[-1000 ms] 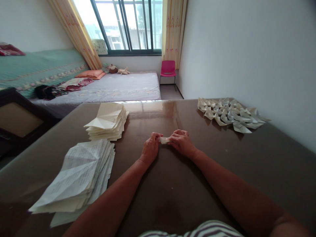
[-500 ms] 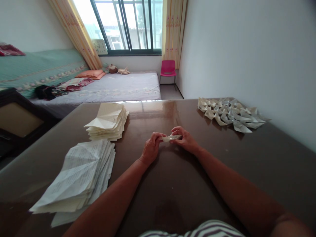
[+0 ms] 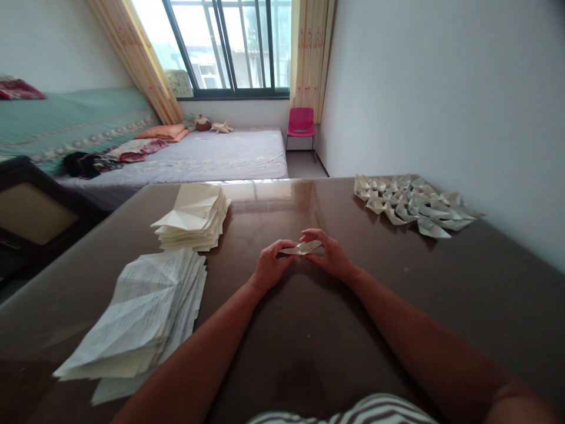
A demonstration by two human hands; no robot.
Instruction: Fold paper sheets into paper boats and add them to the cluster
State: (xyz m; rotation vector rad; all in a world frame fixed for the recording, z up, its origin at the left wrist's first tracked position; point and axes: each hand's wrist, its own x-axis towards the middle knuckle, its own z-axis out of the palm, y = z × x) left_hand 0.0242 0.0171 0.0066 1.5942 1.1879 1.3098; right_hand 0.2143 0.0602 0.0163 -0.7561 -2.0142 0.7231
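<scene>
A small folded paper boat (image 3: 304,248) is held between my two hands above the middle of the brown table (image 3: 304,330). My left hand (image 3: 272,263) grips its left end, thumb below and fingers on top. On the other end, my right hand (image 3: 332,256) has its fingers curved over the top and its thumb underneath. Parts of the paper are hidden behind my fingers. Many finished paper boats (image 3: 408,203) stand close together at the table's far right.
To my left lie a stack of creased white printed sheets (image 3: 145,300) and, behind it, a stack of creased cream sheets (image 3: 189,215). Beyond the table are a bed (image 3: 247,150) and a pink chair (image 3: 301,122). A white wall (image 3: 441,88) runs along the right.
The paper boat has turned slightly and shows a wider, flatter shape. My fingers have shifted their hold, with the right fingers moving over its top edge. The stacks are unchanged.
</scene>
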